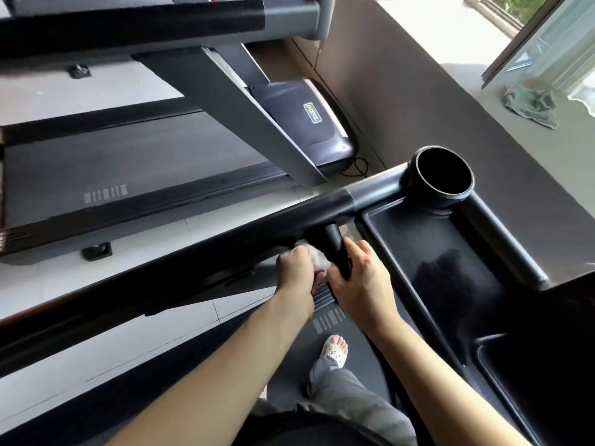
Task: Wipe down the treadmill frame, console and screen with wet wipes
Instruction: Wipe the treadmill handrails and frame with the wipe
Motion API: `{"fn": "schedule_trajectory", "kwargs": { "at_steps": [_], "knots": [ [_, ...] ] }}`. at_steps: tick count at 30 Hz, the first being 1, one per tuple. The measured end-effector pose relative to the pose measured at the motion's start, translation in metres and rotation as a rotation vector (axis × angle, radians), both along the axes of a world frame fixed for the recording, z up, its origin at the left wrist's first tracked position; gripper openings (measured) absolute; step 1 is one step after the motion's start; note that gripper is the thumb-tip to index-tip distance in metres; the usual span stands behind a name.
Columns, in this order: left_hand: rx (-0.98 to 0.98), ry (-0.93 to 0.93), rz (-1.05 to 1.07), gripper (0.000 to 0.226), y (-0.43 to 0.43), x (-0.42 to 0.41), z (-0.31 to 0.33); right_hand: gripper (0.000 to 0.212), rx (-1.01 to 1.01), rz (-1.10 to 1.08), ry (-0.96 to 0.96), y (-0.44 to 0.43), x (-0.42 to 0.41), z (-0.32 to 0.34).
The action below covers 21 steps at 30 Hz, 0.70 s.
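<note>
Holding wipe (pixel 315 258), left hand (pixel 294 268) (tray (pixel 418 239) beside post (pixel 335 241)).

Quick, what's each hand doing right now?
Left hand: gripping a white wet wipe beside the black strut.
Right hand: fingers curled round the black strut under the handrail.
</note>
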<state>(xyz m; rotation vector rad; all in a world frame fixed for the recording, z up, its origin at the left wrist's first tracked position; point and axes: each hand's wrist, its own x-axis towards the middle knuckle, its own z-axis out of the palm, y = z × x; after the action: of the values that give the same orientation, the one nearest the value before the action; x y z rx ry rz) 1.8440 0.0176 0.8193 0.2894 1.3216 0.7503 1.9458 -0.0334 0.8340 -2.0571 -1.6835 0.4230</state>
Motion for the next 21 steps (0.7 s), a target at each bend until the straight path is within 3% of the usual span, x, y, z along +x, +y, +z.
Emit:
{"fn": "schedule_trajectory", "kwargs": {
  "at_steps": [5, 15, 21],
  "knots": [
    [-0.125, -0.011, 0.159, 0.027, 0.001, -0.013, -0.003, 0.025, 0.026, -0.01, 0.043, -0.003, 0.001, -0.002],
    [-0.057, -0.139, 0.118, 0.023, -0.005, -0.002, 0.016, 0.042, 0.037, -0.07, 0.216, -0.002, 0.001, 0.0],
    [0.256, 0.265, -0.138, 0.007, -0.016, -0.001, 0.011, 0.034, 0.028, -0.093, 0.325, -0.002, 0.004, -0.001]
  ]
}}
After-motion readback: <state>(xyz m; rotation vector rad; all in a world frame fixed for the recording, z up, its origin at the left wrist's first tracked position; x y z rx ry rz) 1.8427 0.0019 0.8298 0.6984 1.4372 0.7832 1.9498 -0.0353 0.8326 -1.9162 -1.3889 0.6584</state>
